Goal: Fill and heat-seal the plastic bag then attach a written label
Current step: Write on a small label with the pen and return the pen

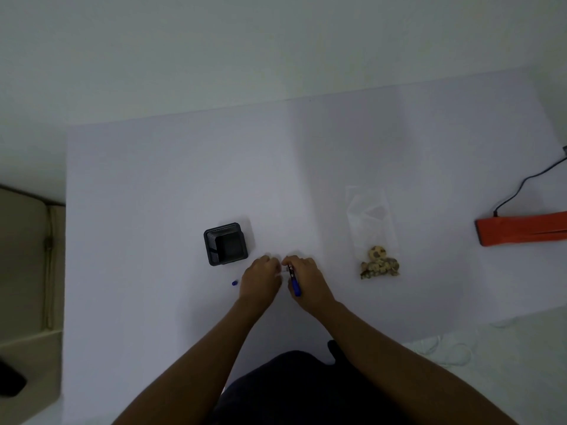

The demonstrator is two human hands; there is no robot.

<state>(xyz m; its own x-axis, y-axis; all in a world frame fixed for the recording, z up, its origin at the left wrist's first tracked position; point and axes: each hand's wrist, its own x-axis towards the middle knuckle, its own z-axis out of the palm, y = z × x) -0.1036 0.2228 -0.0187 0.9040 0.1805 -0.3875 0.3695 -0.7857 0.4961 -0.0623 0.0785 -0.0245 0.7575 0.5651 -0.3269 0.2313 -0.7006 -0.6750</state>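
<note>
Head view shows the right hand [306, 279] wrapped round a blue pen [294, 279], tip down near the left hand [260, 279], whose curled fingers seem to pin a small label I can hardly see. At three o'clock lies the plastic bag [372, 231] with cookies [379, 263] inside; the orange heat sealer [521, 228] sits further out. At ten o'clock stands a black holder [225, 243], and the pen cap [234, 283] lies at nine. Hold the label flat and write slowly.

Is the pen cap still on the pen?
No, the blue cap lies on the table, left of the left hand, apart from the pen.
</note>
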